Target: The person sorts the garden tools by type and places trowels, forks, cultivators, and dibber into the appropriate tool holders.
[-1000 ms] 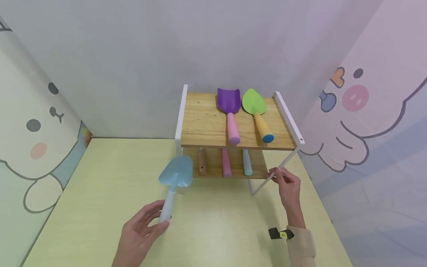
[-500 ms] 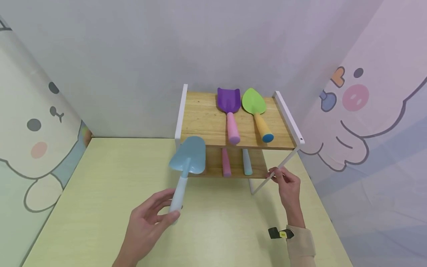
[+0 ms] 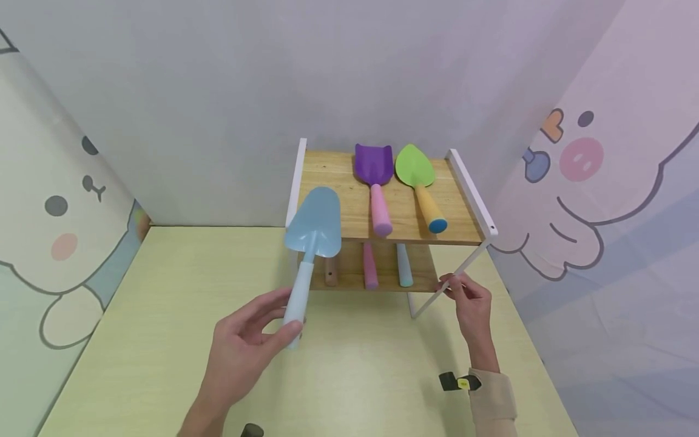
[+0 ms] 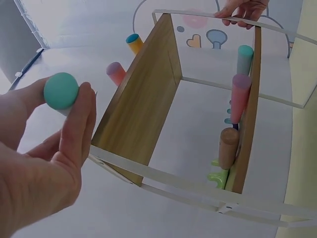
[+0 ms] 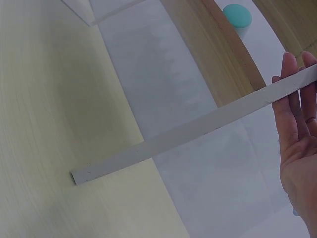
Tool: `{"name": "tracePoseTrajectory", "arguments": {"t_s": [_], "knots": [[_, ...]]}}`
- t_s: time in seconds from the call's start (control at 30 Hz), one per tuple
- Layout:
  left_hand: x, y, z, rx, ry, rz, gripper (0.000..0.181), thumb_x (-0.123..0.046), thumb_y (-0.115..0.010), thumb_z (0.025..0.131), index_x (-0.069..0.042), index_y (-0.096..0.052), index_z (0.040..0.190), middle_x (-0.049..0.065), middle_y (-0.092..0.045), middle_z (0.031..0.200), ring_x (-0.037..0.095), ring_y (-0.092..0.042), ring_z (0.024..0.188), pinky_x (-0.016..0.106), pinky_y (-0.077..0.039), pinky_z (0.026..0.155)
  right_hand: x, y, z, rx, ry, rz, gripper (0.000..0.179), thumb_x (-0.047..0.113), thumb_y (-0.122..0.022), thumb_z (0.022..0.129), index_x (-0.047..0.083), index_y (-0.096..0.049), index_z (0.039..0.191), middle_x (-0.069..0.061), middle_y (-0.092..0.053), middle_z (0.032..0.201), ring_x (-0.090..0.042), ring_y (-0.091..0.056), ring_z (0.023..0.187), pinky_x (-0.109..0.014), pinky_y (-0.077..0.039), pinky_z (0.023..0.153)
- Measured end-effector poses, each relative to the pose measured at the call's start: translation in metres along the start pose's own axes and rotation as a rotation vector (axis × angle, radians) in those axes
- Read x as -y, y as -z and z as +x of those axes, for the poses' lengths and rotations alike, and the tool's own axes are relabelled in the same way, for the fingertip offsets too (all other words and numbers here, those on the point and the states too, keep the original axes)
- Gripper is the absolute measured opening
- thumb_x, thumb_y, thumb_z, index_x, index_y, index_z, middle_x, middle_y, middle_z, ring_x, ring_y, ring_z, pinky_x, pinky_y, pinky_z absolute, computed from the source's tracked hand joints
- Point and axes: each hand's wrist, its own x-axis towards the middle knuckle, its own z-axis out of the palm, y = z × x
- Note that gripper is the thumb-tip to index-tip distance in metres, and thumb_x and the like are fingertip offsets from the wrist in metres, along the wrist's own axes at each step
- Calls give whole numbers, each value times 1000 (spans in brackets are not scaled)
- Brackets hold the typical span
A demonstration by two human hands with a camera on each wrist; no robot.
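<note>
My left hand [image 3: 246, 346] grips a light blue garden trowel [image 3: 317, 221] by its pale handle, between thumb and fingers. The blade tilts upward and overlaps the left part of the top board in the head view. In the left wrist view the handle's teal end cap [image 4: 61, 91] pokes out of the hand. My right hand [image 3: 472, 303] holds the slanted white side leg [image 5: 208, 121] of a two-tier wooden rack [image 3: 327, 167], beside its lower board. On the top board lie a purple shovel [image 3: 374, 164] with a pink handle and a green trowel [image 3: 416, 167] with a yellow handle.
Brown [image 3: 330, 273], pink [image 3: 370, 267] and pale blue [image 3: 405, 267] handles stick out along the lower board; the top board hides their heads. The rack stands on a pale yellow table [image 3: 191, 285]. Printed curtains [image 3: 617, 200] hang behind and at both sides.
My left hand has carried the light blue trowel up and to the right, from beside the rack to the top board's left front. My right hand stays on the leg.
</note>
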Motion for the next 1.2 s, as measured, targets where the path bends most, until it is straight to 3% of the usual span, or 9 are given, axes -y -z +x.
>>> {"name": "tracePoseTrajectory", "arguments": {"t_s": [0.27,0.7,0.9,1.2], "knots": [[-20,-9,20,-88,26,0,43,17,-73,85,9,-66,126,14,-71,123,22,-72,97,38,-64,75,0,0,0,0,0,3,22,-6,-53,103,-7,-74,96,-1,-75,93,-12,-75,84,-27,-60,82],[-42,-21,53,-173,176,98,35,-4,-78,91,-5,-72,126,7,-73,122,20,-73,95,25,-61,75,-3,1,0,3,-7,9,22,-5,-53,104,-9,-74,97,-2,-75,94,-12,-75,84,-28,-59,84],[-47,-23,65,-215,243,154,36,-16,-78,93,-5,-72,127,9,-70,123,17,-72,97,26,-61,81,-3,2,2,8,-10,6,22,-5,-53,104,-8,-74,96,-2,-75,94,-13,-76,84,-28,-60,83],[-53,-27,81,-206,373,170,45,-38,-81,90,-13,-73,127,7,-75,116,15,-73,102,30,-62,82,-3,2,1,-2,-18,1,22,-4,-54,104,-8,-74,96,-1,-75,94,-12,-75,84,-28,-60,83]]}}
